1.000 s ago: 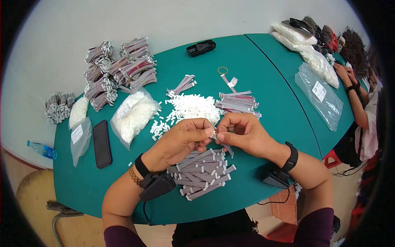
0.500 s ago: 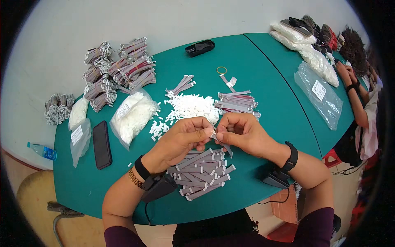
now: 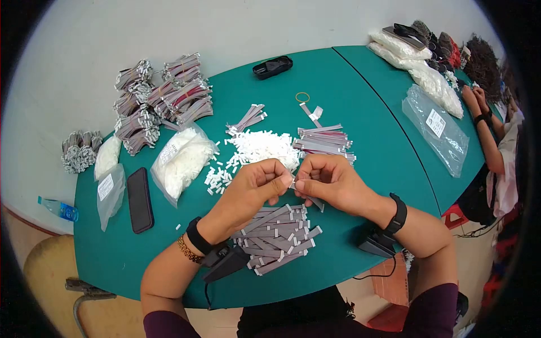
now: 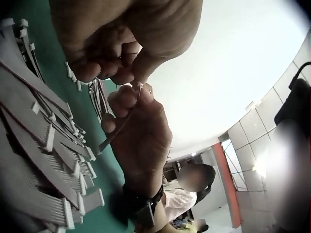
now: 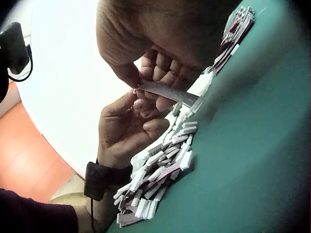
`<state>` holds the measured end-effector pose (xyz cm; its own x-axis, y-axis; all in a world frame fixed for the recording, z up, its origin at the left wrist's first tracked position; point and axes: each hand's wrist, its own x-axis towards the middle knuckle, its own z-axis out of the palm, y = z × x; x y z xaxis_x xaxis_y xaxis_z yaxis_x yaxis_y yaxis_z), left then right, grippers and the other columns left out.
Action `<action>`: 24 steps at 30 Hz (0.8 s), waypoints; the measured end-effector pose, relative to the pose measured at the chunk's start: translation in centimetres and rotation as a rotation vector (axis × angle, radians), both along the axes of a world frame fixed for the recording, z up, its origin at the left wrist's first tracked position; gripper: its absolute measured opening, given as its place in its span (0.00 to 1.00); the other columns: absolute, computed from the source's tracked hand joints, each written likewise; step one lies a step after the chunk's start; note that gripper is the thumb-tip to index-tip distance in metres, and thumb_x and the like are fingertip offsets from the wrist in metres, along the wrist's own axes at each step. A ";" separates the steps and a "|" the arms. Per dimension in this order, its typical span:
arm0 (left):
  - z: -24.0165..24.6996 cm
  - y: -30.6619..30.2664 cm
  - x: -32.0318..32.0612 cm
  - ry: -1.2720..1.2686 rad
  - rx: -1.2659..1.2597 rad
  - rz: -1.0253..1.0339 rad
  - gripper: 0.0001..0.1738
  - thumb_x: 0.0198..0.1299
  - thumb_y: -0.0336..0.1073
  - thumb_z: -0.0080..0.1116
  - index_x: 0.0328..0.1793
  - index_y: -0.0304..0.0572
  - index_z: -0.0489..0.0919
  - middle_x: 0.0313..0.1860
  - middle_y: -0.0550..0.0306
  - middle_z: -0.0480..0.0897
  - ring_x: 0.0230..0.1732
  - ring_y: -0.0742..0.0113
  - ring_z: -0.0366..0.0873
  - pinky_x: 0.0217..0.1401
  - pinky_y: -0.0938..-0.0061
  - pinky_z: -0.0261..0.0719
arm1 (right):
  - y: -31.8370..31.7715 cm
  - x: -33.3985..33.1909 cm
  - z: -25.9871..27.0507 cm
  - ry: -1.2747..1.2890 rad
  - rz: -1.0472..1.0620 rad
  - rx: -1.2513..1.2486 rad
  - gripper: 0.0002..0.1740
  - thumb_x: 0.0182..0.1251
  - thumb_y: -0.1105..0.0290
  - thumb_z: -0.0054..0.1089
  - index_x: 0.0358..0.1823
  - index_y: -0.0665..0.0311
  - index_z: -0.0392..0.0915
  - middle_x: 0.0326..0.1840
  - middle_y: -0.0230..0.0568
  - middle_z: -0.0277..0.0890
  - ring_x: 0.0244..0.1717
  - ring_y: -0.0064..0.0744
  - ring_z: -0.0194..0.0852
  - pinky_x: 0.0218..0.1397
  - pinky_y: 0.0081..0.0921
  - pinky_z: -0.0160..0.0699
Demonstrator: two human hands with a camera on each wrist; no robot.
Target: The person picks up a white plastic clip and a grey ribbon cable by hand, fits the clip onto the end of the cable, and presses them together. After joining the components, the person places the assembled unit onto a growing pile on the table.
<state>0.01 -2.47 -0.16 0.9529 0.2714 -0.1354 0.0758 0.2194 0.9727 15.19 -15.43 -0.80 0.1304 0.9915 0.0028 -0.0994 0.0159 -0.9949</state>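
**Teal table (image 3: pixel 360 112), seen from above**

Black phone (image 3: pixel 139 199) lies at left. L hand (image 3: pixel 251 188) pinches white end of grey ribbon cable (image 3: pixel 314 201), mid-table over near cable pile (image 3: pixel 276 234); R hand (image 3: pixel 332 183) grips its strip w/ curled fingers. White connector heap (image 3: pixel 262 146) just beyond.

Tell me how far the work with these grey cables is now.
Looks done: the pile of grey cables with white ends by the wrists. In hand: the left hand and right hand pinch one cable. Probably left: the loose white connectors and the cable stack beyond the hands.
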 end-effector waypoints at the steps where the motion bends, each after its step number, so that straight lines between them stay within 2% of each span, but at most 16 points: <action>1: 0.0 -0.1 0.0 -0.007 0.025 0.008 0.10 0.62 0.40 0.57 0.35 0.42 0.74 0.28 0.68 0.73 0.28 0.82 0.65 0.31 0.85 0.63 | 0.0 0.0 0.0 -0.014 -0.004 -0.007 0.06 0.61 0.73 0.58 0.31 0.67 0.72 0.29 0.32 0.75 0.28 0.16 0.72 0.28 0.15 0.74; 5: 0.2 -0.2 0.0 0.005 -0.008 0.019 0.10 0.62 0.40 0.57 0.35 0.43 0.74 0.27 0.69 0.72 0.27 0.83 0.64 0.30 0.85 0.63 | -0.2 -0.2 0.0 -0.055 -0.045 -0.034 0.06 0.60 0.72 0.59 0.30 0.66 0.73 0.27 0.30 0.73 0.26 0.14 0.70 0.25 0.13 0.71; 8: -0.2 -0.3 0.0 -0.015 0.058 0.035 0.10 0.61 0.40 0.57 0.34 0.43 0.74 0.27 0.69 0.72 0.27 0.83 0.64 0.31 0.85 0.63 | -0.3 -0.6 0.4 -0.085 -0.085 0.021 0.06 0.60 0.72 0.59 0.29 0.66 0.73 0.26 0.28 0.72 0.25 0.12 0.69 0.23 0.12 0.69; 11: 0.0 -0.5 -0.1 0.004 0.078 0.040 0.10 0.62 0.40 0.57 0.34 0.43 0.73 0.28 0.70 0.72 0.28 0.82 0.65 0.32 0.85 0.63 | -0.3 -0.6 -0.2 -0.271 -0.156 0.111 0.07 0.60 0.71 0.60 0.28 0.66 0.72 0.26 0.28 0.72 0.25 0.12 0.68 0.22 0.12 0.68; 17: -0.3 -0.4 0.1 0.007 -0.202 0.004 0.10 0.62 0.40 0.56 0.37 0.43 0.73 0.28 0.68 0.73 0.29 0.80 0.66 0.34 0.83 0.65 | 0.0 -0.6 -0.3 -0.065 -0.098 0.110 0.07 0.60 0.72 0.59 0.30 0.67 0.72 0.27 0.28 0.72 0.26 0.14 0.69 0.23 0.13 0.68; 20: -0.3 -0.1 0.0 0.003 -0.230 -0.022 0.10 0.63 0.41 0.55 0.38 0.42 0.73 0.28 0.67 0.73 0.29 0.79 0.67 0.34 0.82 0.65 | -0.1 -0.1 -0.1 -0.022 -0.058 0.033 0.06 0.61 0.72 0.57 0.32 0.67 0.72 0.28 0.30 0.72 0.27 0.15 0.71 0.25 0.14 0.71; 24: -0.2 -0.1 0.1 -0.014 -0.216 -0.022 0.10 0.63 0.41 0.55 0.38 0.42 0.73 0.28 0.66 0.73 0.29 0.78 0.67 0.34 0.82 0.65 | -0.1 -0.1 0.0 0.014 -0.042 0.052 0.05 0.62 0.72 0.56 0.33 0.67 0.72 0.28 0.30 0.73 0.28 0.16 0.72 0.29 0.16 0.75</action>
